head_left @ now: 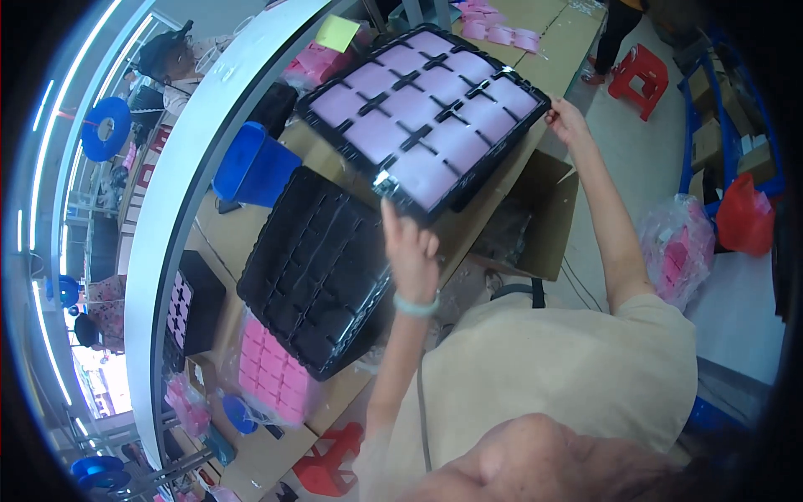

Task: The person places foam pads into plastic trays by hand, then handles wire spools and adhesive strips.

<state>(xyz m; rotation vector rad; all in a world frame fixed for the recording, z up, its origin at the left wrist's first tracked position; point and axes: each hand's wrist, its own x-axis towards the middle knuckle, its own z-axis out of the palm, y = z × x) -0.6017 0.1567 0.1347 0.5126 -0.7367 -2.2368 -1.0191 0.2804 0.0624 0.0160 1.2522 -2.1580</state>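
While both hands lift it off the bench (577, 42), black tray (427, 117) with pink pads sits tilted, long axis running lower-left to upper-right. Left hand (411, 251) grips near corner, fingers closed on the rim; right hand (567, 121) closed on far right edge. Empty black tray (318, 268) lies flat just below it. Pink bagged stack (272, 372) beside that. Yellow square note (336, 33) at top. Open brown carton (544, 226) under bench edge. Clear bag of pink parts (679, 247) on floor right.

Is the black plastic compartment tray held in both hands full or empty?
Full: every visible compartment of the black plastic tray shows a pink packet, held by the left hand and right hand.
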